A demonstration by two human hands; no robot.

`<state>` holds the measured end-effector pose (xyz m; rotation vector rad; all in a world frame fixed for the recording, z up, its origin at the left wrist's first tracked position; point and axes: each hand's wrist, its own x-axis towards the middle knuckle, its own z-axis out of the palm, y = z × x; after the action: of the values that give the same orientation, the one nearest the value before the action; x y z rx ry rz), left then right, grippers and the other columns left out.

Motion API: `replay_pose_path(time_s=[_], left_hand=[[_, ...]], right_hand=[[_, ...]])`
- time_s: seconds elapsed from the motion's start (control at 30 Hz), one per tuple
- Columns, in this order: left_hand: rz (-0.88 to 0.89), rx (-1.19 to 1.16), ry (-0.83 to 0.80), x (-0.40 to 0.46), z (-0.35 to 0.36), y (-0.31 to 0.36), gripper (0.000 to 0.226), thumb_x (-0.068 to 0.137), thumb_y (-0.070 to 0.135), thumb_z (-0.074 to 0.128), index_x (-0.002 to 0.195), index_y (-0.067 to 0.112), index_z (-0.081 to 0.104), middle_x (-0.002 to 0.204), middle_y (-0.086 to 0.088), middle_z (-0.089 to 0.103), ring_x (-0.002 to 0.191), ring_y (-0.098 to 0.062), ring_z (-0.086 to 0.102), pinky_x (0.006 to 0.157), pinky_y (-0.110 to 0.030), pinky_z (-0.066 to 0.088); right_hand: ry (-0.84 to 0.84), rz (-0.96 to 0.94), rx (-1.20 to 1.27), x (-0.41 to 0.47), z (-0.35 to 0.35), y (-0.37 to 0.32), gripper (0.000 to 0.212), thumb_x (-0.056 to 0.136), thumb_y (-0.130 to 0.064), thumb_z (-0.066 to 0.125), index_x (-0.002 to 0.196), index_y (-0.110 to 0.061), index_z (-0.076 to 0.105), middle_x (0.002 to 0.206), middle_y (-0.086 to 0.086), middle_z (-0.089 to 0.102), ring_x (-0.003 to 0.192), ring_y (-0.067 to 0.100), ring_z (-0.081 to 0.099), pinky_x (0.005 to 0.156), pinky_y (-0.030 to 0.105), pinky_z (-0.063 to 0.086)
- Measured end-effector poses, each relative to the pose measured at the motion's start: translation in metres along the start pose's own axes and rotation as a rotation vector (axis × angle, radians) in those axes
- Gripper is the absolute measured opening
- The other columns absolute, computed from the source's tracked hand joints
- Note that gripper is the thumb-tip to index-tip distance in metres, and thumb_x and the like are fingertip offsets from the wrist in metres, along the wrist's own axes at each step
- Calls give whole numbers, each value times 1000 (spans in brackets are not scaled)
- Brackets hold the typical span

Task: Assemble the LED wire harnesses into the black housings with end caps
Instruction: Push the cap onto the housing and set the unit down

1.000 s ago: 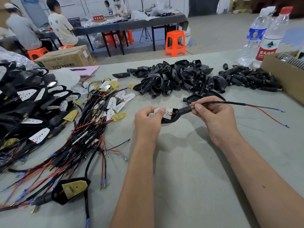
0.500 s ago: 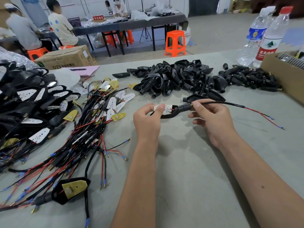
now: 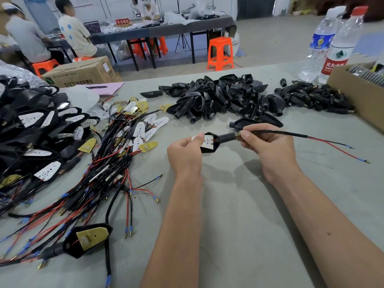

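My left hand (image 3: 186, 154) pinches a black housing (image 3: 209, 147) with a white LED board (image 3: 207, 140) seated in it. My right hand (image 3: 268, 148) pinches the black wire (image 3: 291, 134) right at the end cap (image 3: 227, 138) on the housing's neck. The wire's red and black leads (image 3: 340, 150) trail right over the table. Empty black housings (image 3: 218, 98) are piled behind my hands, with end caps (image 3: 311, 98) heaped to their right. Loose LED wire harnesses (image 3: 116, 154) lie tangled at the left.
Finished assemblies (image 3: 29, 129) are stacked at far left and one (image 3: 87, 240) lies near the front. A cardboard box (image 3: 357, 94) and two water bottles (image 3: 330, 44) stand at the right. The grey table (image 3: 239, 225) runs under my arms. People work at tables behind.
Both hands lifted the housing slightly and turned it so the LED board faces up more. The leads shifted left as the wire slid further through the cap.
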<state>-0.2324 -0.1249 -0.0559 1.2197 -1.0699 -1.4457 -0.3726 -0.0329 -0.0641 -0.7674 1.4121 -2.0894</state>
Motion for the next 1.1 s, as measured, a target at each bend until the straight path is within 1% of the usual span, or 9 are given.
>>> replay_pose_path(time_s=[0.13, 0.27, 0.33, 0.4, 0.5, 0.7, 0.8, 0.9, 1.1], left_hand=[[-4, -67, 62, -2, 1, -1, 29, 77, 16, 89, 62, 12, 64, 72, -6, 65, 72, -21, 58, 83, -38, 57], [-17, -177, 130, -3, -2, 0, 43, 68, 5, 93, 74, 12, 52, 84, -10, 66, 82, -27, 68, 92, -47, 60], [-32, -224, 99, -1, -4, 2, 45, 70, 1, 92, 86, 11, 51, 89, -9, 67, 84, -26, 70, 87, -41, 62], [-64, -254, 38, 0, -8, 6, 44, 74, 0, 89, 100, 9, 54, 95, -11, 67, 83, -24, 72, 73, -30, 64], [-127, -212, -102, -1, -13, 10, 24, 84, 1, 81, 103, 3, 67, 105, -23, 72, 93, -32, 75, 63, -24, 61], [-168, -177, -190, 1, -20, 10, 13, 85, -5, 76, 96, -2, 70, 113, -28, 72, 96, -35, 75, 63, -26, 61], [-146, -156, -186, 2, -21, 9, 21, 84, -6, 77, 104, -7, 70, 107, -26, 73, 81, -27, 74, 62, -24, 60], [-106, -145, -181, 3, -22, 8, 20, 83, -7, 78, 102, -6, 71, 93, -18, 73, 69, -20, 74, 63, -25, 61], [-83, -122, -220, 5, -25, 7, 17, 83, -9, 77, 99, -6, 72, 92, -18, 74, 73, -23, 75, 64, -25, 61]], right_hand=[[20, 27, 68, -1, 2, 0, 10, 86, 8, 75, 91, -1, 74, 86, 15, 78, 85, 29, 78, 75, 28, 62], [20, 50, 118, -1, 2, 0, 10, 89, 9, 72, 90, -1, 72, 83, 15, 77, 81, 28, 78, 72, 25, 62], [13, 60, 115, -1, 3, 0, 10, 90, 7, 71, 91, -3, 71, 83, 15, 77, 81, 28, 78, 68, 23, 61], [11, 75, 104, -1, 2, 0, 9, 93, 5, 69, 93, -5, 70, 85, 14, 78, 85, 28, 79, 61, 21, 58], [4, 84, 76, 0, 0, 1, 8, 95, 2, 68, 96, -6, 68, 90, 15, 79, 89, 29, 79, 53, 19, 54], [32, 119, 68, 2, -3, 1, 12, 91, -2, 74, 99, -7, 67, 93, 16, 79, 86, 31, 79, 53, 22, 55], [16, 104, -9, 1, -3, 0, 10, 90, -1, 76, 95, -6, 68, 90, 17, 78, 83, 31, 79, 53, 23, 55], [1, 116, -33, 1, -3, 0, 10, 89, 0, 76, 93, -4, 69, 88, 18, 78, 80, 31, 78, 53, 22, 55], [-59, 175, -102, 2, -6, -6, 7, 83, -10, 83, 81, -12, 77, 88, 12, 79, 84, 24, 78, 53, 21, 52]])
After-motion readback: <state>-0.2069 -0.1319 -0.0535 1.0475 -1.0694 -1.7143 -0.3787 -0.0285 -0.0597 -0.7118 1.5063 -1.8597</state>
